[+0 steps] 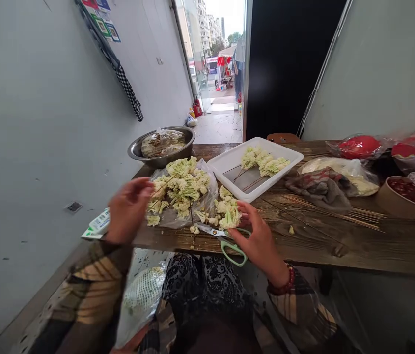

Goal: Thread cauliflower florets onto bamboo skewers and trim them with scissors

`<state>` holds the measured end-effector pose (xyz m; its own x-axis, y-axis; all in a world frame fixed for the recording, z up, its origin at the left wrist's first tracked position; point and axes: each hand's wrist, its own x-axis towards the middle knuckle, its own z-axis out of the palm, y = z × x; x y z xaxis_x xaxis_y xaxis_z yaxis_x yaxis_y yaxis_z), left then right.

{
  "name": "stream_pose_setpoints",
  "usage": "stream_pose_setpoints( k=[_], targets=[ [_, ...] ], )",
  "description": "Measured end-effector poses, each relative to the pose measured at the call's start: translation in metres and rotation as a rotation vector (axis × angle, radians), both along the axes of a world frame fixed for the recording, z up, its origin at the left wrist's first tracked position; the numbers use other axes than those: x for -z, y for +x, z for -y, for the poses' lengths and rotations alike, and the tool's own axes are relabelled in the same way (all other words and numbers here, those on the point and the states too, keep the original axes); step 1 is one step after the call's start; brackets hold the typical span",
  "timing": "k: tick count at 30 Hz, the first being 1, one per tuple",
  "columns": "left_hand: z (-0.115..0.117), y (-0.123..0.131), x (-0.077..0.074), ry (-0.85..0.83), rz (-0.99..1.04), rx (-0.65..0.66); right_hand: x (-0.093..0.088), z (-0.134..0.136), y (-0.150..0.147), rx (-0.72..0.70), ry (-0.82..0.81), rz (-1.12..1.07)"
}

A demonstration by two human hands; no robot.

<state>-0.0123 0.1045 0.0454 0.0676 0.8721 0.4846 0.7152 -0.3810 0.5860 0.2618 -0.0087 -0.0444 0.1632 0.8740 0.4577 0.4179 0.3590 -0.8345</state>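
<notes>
My left hand (pixel 128 209) is raised at the left of the cauliflower pile, its fingers pinched together. A thin wooden skewer (pixel 162 187) appears to run from them toward the florets. My right hand (pixel 257 236) grips a cauliflower floret (pixel 229 217) at the table's front edge, thumb below and fingers behind it. Right under that floret lie scissors with pale green handles (pixel 234 253), blades pointing left. The heap of cauliflower florets (pixel 185 184) rests on a clear plastic bag (pixel 210 182) between my hands.
Behind the pile stand a metal bowl (pixel 135 150) holding a bagged bundle and a white tray (pixel 257 192) with skewered cauliflower. At right lie loose skewers (pixel 354 214), a crumpled cloth (pixel 321 189) and a paper tub (pixel 395 201) of red contents. A green-white packet (pixel 98 223) sits at left.
</notes>
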Motion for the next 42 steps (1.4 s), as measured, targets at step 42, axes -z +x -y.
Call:
stream_pose_setpoints(
  k=[42],
  targets=[
    [0.13, 0.095, 0.046, -0.524, 0.939, 0.438, -0.032, 0.031, -0.017, -0.119, 0.069, 0.095]
  ],
)
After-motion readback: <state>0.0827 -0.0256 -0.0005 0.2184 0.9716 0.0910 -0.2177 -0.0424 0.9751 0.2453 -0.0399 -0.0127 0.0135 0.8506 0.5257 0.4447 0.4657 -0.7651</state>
